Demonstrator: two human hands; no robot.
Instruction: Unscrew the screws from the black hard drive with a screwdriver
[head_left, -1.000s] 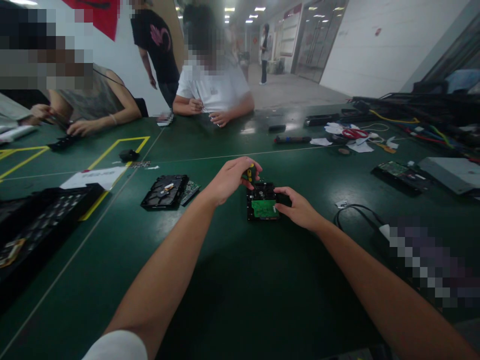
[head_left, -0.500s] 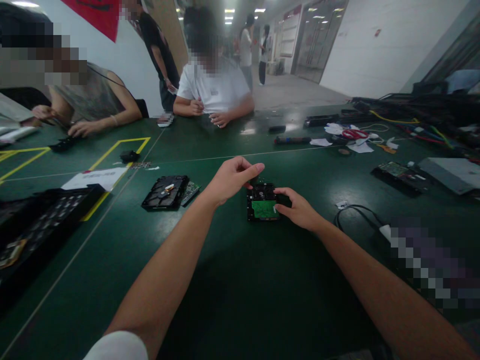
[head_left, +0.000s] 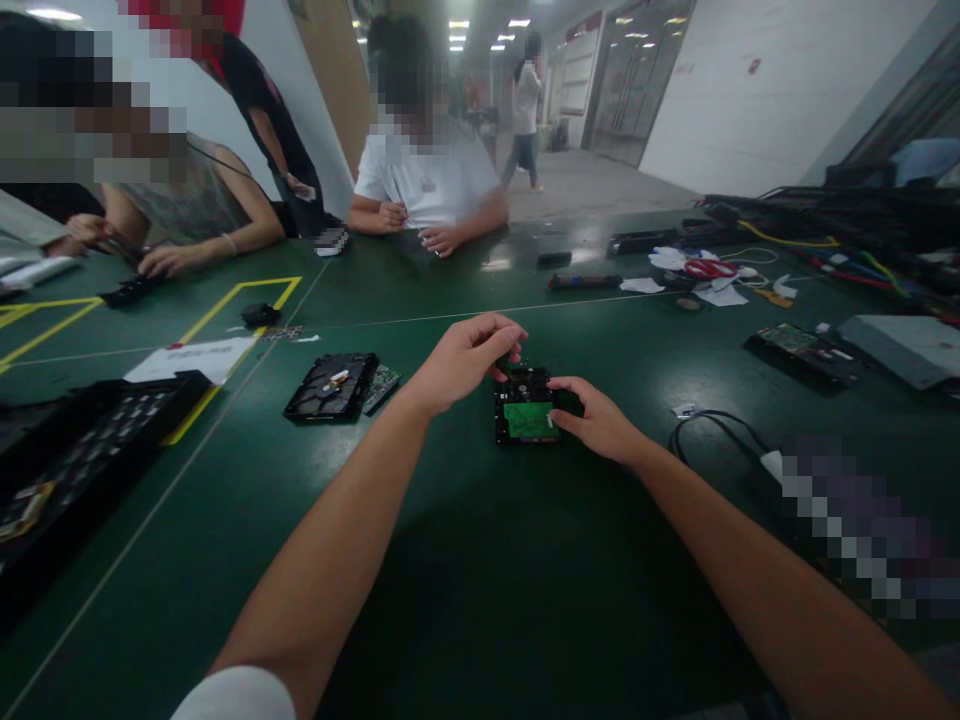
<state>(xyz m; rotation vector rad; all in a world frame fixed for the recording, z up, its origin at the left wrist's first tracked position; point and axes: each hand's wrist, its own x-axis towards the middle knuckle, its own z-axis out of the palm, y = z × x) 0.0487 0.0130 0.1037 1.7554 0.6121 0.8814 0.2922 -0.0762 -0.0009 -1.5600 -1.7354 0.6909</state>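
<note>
A black hard drive (head_left: 527, 418) lies on the green table (head_left: 480, 560) with its green circuit board facing up. My left hand (head_left: 465, 360) is closed in a pinch over the drive's far end, around a small dark screwdriver that its fingers mostly hide. My right hand (head_left: 600, 420) grips the drive's right edge, thumb and fingers pressed against it.
A second hard drive (head_left: 330, 385) lies to the left with a loose circuit board (head_left: 382, 383) beside it. Further left are a black tray (head_left: 82, 440) and a white paper (head_left: 191, 357). A black cable (head_left: 712, 425) lies right. Other people sit across the table.
My left hand has closed further over the tool, so its yellow handle no longer shows. The drive and my right hand have stayed put. People in the background have walked on.
</note>
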